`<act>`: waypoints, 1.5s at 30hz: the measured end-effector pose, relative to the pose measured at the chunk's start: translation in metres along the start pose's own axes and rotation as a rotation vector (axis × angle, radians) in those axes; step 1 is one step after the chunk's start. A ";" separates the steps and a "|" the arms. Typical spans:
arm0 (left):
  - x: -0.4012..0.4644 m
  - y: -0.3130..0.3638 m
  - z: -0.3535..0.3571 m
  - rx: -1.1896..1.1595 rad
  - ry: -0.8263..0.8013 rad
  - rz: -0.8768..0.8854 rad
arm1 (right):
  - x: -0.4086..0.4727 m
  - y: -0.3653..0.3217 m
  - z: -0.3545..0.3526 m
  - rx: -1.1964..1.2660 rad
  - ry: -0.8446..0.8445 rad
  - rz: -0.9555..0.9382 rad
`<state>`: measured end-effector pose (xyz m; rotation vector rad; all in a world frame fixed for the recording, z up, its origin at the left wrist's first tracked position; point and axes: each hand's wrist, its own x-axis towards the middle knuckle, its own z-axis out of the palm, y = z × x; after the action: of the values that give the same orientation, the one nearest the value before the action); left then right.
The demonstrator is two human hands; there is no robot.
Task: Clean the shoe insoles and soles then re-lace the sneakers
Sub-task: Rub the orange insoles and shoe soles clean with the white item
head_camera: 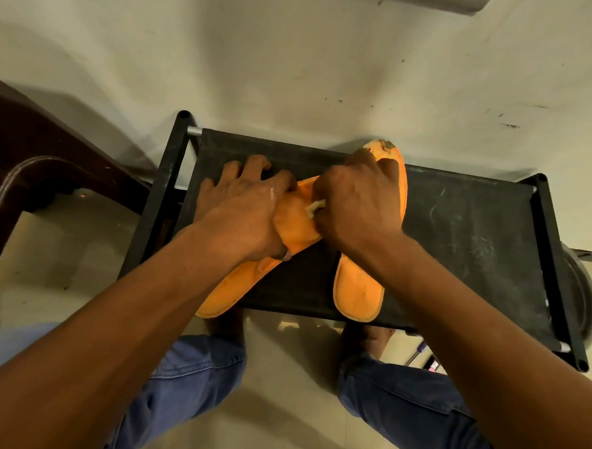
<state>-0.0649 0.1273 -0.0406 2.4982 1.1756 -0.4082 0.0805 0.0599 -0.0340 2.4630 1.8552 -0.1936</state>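
Note:
Two orange insoles lie on a black fabric-topped rack (pixel 459 226). The left insole (pixel 236 290) runs diagonally, its heel hanging over the rack's front edge. My left hand (pixel 243 214) presses down on its middle, fingers spread onto the fabric. The right insole (pixel 359 289) lies lengthwise, toe at the back edge near the wall. My right hand (pixel 361 203) is curled round a small pale cloth or sponge (pixel 314 206) and holds it against the left insole's upper part. No sneakers or laces are visible.
A pale scuffed wall (pixel 296 70) rises right behind the rack. A dark brown chair (pixel 33 162) stands at the left. My knees in blue jeans (pixel 194 373) sit below the rack's front edge. A dark round object (pixel 582 291) sits at the rack's right end.

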 end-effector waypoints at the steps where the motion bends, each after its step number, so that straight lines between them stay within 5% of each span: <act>1: 0.000 0.000 0.000 0.005 0.000 0.002 | 0.003 0.006 0.000 0.005 0.013 0.036; 7: 0.000 0.000 -0.001 0.005 0.008 -0.001 | -0.001 0.002 -0.005 0.044 -0.139 -0.008; 15: -0.001 0.000 0.000 -0.007 0.009 0.006 | -0.011 -0.009 -0.005 -0.050 -0.022 0.098; 36: 0.001 -0.001 -0.004 -0.036 -0.006 -0.013 | -0.017 -0.028 0.016 0.116 0.083 -0.060; 41: 0.001 -0.012 -0.013 -0.027 -0.120 0.006 | -0.008 -0.024 0.018 0.119 0.129 0.112; 45: 0.001 -0.025 -0.021 -0.011 -0.244 -0.010 | -0.009 -0.027 0.020 0.165 0.141 0.052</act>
<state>-0.0814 0.1517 -0.0268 2.3530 1.0892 -0.6857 0.0506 0.0570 -0.0521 2.6968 1.8973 -0.1817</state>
